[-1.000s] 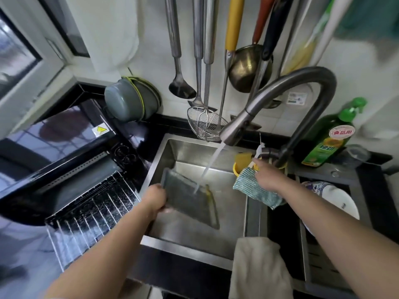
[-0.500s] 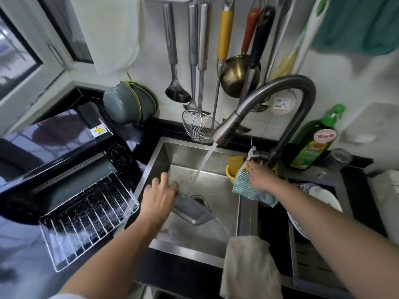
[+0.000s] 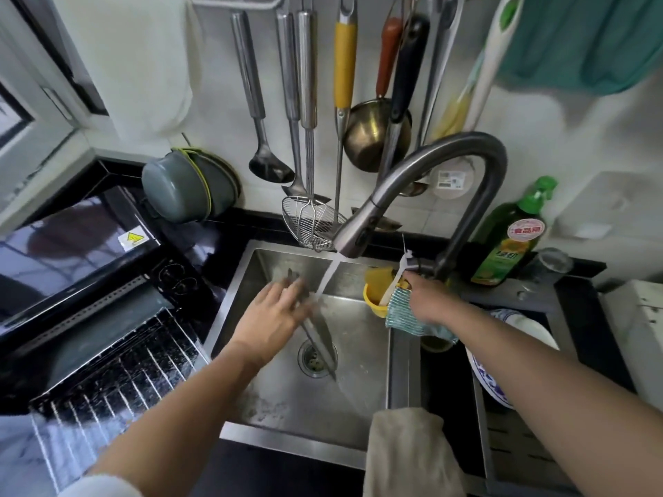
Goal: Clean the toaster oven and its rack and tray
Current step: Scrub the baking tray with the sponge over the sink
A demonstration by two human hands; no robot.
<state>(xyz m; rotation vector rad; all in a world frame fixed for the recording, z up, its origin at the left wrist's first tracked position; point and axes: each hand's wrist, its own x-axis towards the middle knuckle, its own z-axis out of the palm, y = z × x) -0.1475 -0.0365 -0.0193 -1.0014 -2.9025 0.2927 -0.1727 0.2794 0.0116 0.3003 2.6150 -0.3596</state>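
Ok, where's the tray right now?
In the head view the tray is in the sink, tilted on edge over the drain, held by the left hand under the water stream.

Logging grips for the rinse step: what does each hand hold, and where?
Left hand: tray, gripped by its upper edge, blurred. Right hand: striped cloth, at its top, beside the faucet base.
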